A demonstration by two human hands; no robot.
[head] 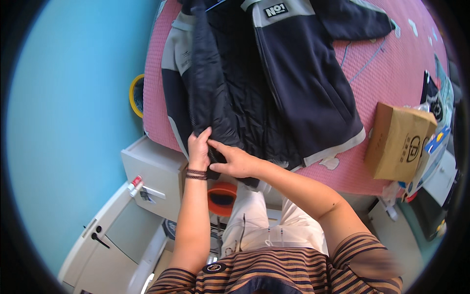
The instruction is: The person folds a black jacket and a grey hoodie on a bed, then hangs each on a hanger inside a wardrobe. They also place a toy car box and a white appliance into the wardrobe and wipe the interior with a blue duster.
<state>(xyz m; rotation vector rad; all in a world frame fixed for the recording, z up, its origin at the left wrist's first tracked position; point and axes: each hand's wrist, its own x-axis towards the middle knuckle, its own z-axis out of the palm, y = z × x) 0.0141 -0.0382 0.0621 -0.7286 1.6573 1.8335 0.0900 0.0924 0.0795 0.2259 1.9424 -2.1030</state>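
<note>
A dark jacket with pale grey panels lies unzipped on a pink quilted bedspread, its black quilted lining exposed. My left hand is closed around the lower zip edge of the jacket's left-side front panel, thumb up. Just to its right is my right hand, thumb and index finger spread apart. That index fingertip reaches the panel's edge close to my left hand. The lower corner of this panel hangs past the bed's front edge, partly hidden by my hands.
A cardboard box stands at the right of the bed, beside assorted items. At the left are a white bedside cabinet, a yellow-rimmed bin and a blue wall. An orange bin sits by my legs. A door handle shows lower left.
</note>
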